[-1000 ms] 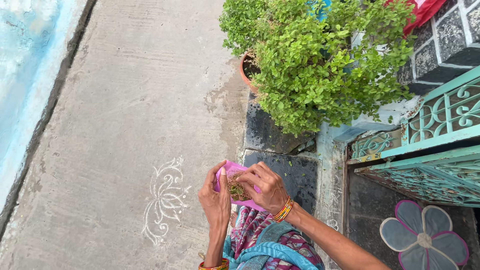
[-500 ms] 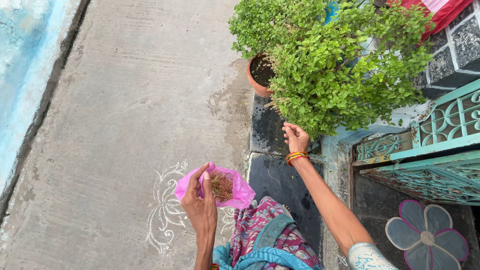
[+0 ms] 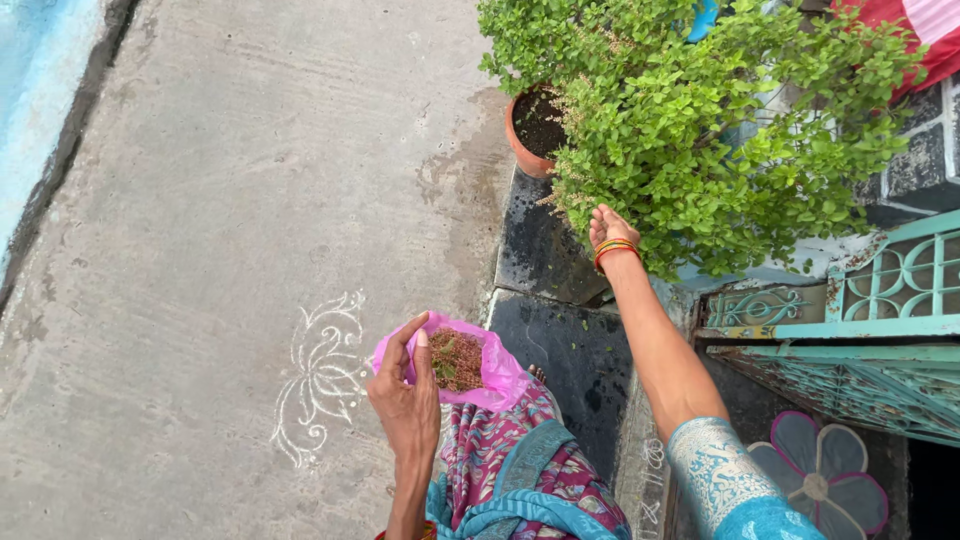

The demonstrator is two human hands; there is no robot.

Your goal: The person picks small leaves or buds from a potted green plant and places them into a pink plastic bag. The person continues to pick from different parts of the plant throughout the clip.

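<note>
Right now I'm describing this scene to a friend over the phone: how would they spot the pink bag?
Start at the big leafy bush by the teal gate, then drop to the grey pavement beside the white chalk drawing. The left hand holds the pink bag open there. It alone is bright pink plastic, with brownish plant bits inside.

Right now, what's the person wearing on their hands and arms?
Both hands are bare, no gloves. The right hand has a stack of red, orange and green bangles at the wrist, and that arm ends in a short turquoise sleeve with a pale patterned band. The left hand shows a red-orange bangle low on the forearm.
</note>
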